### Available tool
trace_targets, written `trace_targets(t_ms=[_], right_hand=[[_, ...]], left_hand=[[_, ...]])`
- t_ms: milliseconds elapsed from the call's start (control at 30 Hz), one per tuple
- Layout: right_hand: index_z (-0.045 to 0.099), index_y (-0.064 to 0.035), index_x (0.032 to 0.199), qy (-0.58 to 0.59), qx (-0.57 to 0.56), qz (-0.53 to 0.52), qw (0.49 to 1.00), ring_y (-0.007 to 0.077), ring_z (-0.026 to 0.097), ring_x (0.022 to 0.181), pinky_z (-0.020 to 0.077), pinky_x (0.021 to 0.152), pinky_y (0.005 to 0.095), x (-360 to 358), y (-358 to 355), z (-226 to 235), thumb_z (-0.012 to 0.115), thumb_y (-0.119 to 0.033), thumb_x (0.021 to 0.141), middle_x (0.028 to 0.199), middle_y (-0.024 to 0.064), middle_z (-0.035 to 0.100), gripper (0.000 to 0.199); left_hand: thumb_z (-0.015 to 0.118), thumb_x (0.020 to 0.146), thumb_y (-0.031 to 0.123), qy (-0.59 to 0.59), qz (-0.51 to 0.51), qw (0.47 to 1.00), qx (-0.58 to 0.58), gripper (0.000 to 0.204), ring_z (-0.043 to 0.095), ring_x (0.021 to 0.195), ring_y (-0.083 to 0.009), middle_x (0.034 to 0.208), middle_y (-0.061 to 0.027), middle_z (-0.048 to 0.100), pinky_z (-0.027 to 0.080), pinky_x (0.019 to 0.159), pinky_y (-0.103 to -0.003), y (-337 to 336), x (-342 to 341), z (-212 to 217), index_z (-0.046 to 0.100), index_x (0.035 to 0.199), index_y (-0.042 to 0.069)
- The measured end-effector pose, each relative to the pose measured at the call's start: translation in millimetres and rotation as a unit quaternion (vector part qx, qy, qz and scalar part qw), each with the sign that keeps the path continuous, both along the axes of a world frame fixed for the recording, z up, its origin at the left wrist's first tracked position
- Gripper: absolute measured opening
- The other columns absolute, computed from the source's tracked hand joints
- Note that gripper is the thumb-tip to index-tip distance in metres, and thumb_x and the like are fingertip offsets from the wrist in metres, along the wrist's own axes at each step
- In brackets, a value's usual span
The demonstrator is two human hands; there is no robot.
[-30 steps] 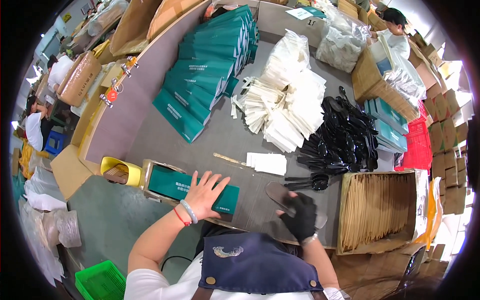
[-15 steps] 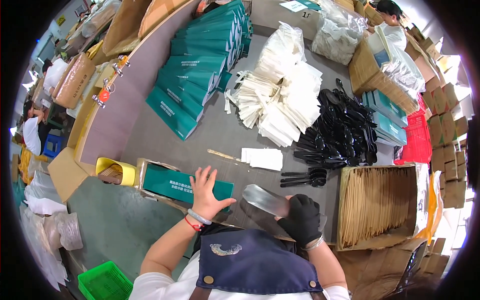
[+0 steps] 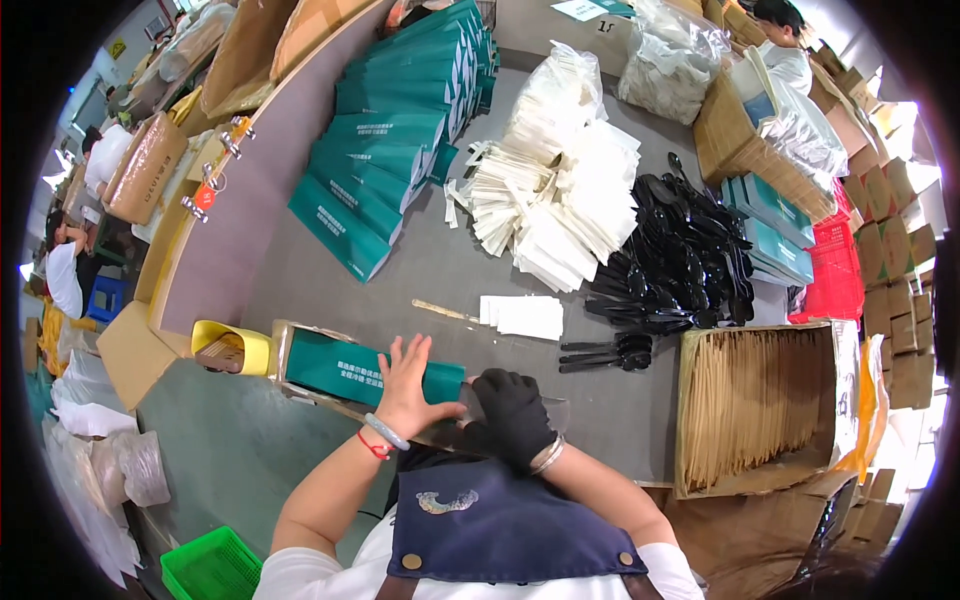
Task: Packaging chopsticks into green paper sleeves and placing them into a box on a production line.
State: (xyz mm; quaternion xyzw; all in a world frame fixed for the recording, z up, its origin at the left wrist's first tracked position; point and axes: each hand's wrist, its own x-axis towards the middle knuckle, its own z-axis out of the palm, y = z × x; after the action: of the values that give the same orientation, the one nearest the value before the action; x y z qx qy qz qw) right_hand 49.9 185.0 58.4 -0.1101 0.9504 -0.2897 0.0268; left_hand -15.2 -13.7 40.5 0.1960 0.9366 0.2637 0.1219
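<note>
My bare left hand [image 3: 402,388] lies with its fingers spread over a green printed packet [image 3: 330,362]. That packet rests in a shallow cardboard box at the table's near edge. Close beside it, my right hand [image 3: 508,415], in a black half-finger glove, is closed on a long shiny see-through strip [image 3: 562,412]; most of it is hidden under the hand, and I cannot tell what it is made of. The strip's far end meets the right end of the packet. Ahead lie several white paper packets [image 3: 522,316] beside a thin wooden stick [image 3: 440,309].
Green packets [image 3: 380,140] fan out at the back left. White paper packets [image 3: 545,190] pile up mid-table, with black plastic spoons [image 3: 690,250] to their right. A carton of thin brown sticks [image 3: 755,410] stands at the right, a yellow holder [image 3: 232,346] at the left.
My right hand has moved left with the shiny strip, up to the packet's right end and close to my left hand. My left hand has barely shifted.
</note>
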Motion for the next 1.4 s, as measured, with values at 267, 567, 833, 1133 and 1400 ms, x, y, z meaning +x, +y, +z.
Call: trace_targets(t_ms=[267, 567, 833, 1133, 1400], right_hand=[[0.062, -0.0066, 0.117, 0.060, -0.088, -0.193, 0.975, 0.0330, 0.057, 0.104, 0.0472, 0.089, 0.0402, 30, 59, 6, 0.081, -0.017, 0.069, 0.112, 0.0146, 0.059, 0.053], [0.062, -0.0048, 0.114, 0.121, -0.066, -0.282, 0.949, 0.0322, 0.057, 0.106, 0.0469, 0.091, 0.0379, 67, 108, 1, 0.076, -0.006, 0.072, 0.111, 0.0143, 0.060, 0.044], [0.060, -0.0023, 0.115, 0.121, -0.004, -0.390, 0.913, 0.0310, 0.056, 0.107, 0.0450, 0.094, 0.0379, 109, 175, 2, 0.072, -0.002, 0.076, 0.114, 0.0151, 0.059, 0.040], [0.054, 0.0026, 0.123, 0.100, 0.165, -0.609, 0.769, 0.0352, 0.052, 0.116, 0.0412, 0.100, 0.0432, 193, 289, -33, 0.063, -0.014, 0.089, 0.121, 0.0203, 0.056, 0.039], [0.058, 0.0034, 0.117, -0.074, 0.166, -0.638, 0.748, 0.0346, 0.055, 0.108, 0.0441, 0.094, 0.0399, 199, 295, -20, 0.059, -0.019, 0.091, 0.112, 0.0197, 0.058, 0.034]], left_hand=[[0.072, 0.080, 0.023, 0.074, -0.141, 0.981, 0.113, 0.053, 0.048, 0.121, -0.0386, 0.134, -0.0194, 0.050, 0.038, 0.105, -0.045, 44, -99, 5, 0.055, 0.126, 0.004], [0.074, 0.077, 0.022, 0.227, -0.220, 0.947, -0.054, 0.056, 0.047, 0.117, -0.0333, 0.137, -0.0141, 0.045, 0.045, 0.096, -0.041, 81, -168, -31, 0.054, 0.128, 0.012], [0.075, 0.074, 0.018, 0.122, -0.307, 0.939, -0.099, 0.046, 0.051, 0.109, -0.0307, 0.125, -0.0091, 0.055, 0.047, 0.092, -0.040, 19, -144, 4, 0.063, 0.118, 0.011], [0.072, 0.071, 0.001, 0.313, -0.061, 0.938, 0.137, 0.036, 0.052, 0.110, -0.0337, 0.116, -0.0123, 0.057, 0.044, 0.097, -0.042, 127, -212, -25, 0.068, 0.106, 0.011], [0.074, 0.071, 0.021, 0.245, -0.166, 0.950, -0.095, 0.004, 0.052, 0.098, -0.0254, 0.092, -0.0023, 0.058, 0.043, 0.080, -0.040, 103, -197, -29, 0.073, 0.075, 0.019]])
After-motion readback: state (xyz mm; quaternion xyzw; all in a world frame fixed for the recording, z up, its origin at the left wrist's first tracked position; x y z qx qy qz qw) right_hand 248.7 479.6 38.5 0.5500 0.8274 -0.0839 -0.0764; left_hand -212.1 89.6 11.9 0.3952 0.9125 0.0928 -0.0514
